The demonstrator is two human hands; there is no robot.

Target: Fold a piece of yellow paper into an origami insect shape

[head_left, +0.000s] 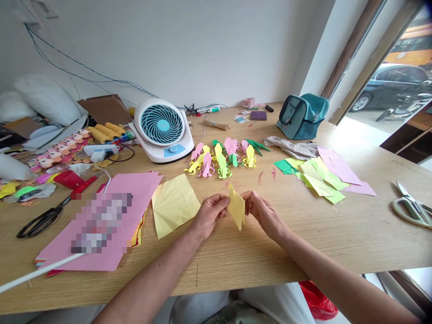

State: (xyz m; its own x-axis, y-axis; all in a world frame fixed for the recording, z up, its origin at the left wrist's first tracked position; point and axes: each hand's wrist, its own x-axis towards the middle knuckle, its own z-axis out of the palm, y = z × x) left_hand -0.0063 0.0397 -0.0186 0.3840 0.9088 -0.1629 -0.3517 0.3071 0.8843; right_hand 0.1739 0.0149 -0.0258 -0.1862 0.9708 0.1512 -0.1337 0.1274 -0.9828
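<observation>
Both my hands hold a folded yellow paper piece (236, 208) just above the wooden table (236, 256). My left hand (209, 215) pinches its left side and my right hand (262, 211) pinches its right side; both are closed on it. A creased yellow paper square (173, 204) lies flat just left of my left hand. Beyond my hands stands a cluster of finished folded paper figures (222, 159) in yellow, pink and green.
Pink paper sheets (111, 220) and black scissors (43, 219) lie at left. A white desk fan (162, 129) stands behind. Green, yellow and pink cut sheets (324, 177), pale scissors (413, 210) and a teal bag (302, 116) sit at right.
</observation>
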